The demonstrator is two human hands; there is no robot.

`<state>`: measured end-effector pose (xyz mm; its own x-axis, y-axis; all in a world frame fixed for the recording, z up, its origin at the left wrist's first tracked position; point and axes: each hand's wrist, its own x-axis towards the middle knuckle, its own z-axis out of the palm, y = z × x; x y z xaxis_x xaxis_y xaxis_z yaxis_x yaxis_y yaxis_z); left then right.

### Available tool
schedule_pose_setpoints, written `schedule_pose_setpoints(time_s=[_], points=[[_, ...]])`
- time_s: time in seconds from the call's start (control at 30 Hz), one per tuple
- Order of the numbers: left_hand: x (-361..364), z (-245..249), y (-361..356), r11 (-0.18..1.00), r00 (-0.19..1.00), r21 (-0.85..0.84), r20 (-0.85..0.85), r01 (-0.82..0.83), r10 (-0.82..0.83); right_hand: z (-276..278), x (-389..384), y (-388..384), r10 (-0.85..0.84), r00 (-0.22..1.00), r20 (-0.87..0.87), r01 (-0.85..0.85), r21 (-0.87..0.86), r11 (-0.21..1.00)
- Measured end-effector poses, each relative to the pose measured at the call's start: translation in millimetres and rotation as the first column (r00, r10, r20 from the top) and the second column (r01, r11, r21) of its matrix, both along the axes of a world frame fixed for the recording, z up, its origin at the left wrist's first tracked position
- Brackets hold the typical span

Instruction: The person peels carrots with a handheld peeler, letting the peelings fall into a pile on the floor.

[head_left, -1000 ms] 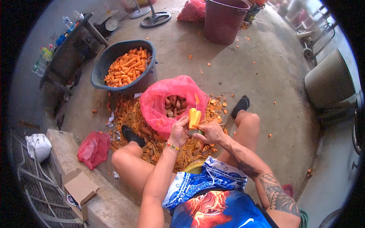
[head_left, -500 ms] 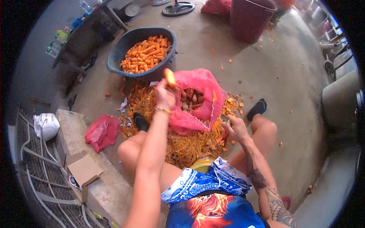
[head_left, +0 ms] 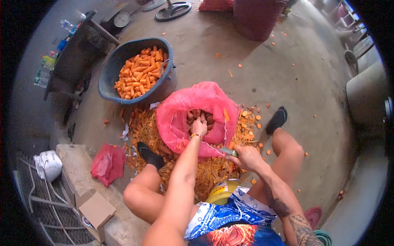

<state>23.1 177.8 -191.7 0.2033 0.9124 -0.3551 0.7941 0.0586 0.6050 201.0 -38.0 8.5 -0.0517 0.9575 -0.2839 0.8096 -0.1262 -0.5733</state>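
My left hand (head_left: 199,126) reaches through the mouth of a pink mesh sack (head_left: 174,107), fingers stretched out over the unpeeled carrots (head_left: 209,119) inside. Its fingertips are partly hidden among them. At the sack's near right edge, my right hand (head_left: 249,158) is closed around a small knife (head_left: 229,151) with a greenish handle, blade pointing left. A large blue-grey tub (head_left: 106,78) beyond the sack's left side holds many peeled carrots (head_left: 141,71).
Carrot peelings (head_left: 205,176) and cut ends surround the sack between my feet. A yellow bucket (head_left: 219,192) stands between my legs. To the left lie a pink bag (head_left: 107,165) and an open cardboard box (head_left: 96,211). A dark red bin (head_left: 258,18) stands farther back.
My left hand has gone from holding a carrot near the tub down into the sack, and that carrot is out of the hand. The knife in my right hand now shows more clearly.
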Motion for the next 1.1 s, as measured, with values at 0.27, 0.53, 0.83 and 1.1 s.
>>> schedule_pose_setpoints(time_s=[0.27, 0.53, 0.83, 1.1], points=[[-2, -77, 22, 0.968, 0.963, -0.173, 0.169, -0.18, 0.209, -8, -3, 2, -0.006, 0.999, 0.043, 0.013, -0.163, 0.987], [-46, 47, -44, 0.646, 0.268, -0.747, 0.662, 0.159, 0.7, -6, 3, 14, -0.034, 0.999, -0.041, 0.038, 0.09, 0.995], [-41, 156, -67, 0.836, 0.417, -0.475, 0.842, 0.275, 0.342, -1, 11, 16, -0.306, 0.921, -0.243, 0.321, 0.024, 0.947], [-36, 267, -105, 0.846, 0.7, -0.289, 0.702, 0.448, -0.131, -19, 14, 7, -0.049, 0.668, -0.742, 0.137, 0.058, 0.989]])
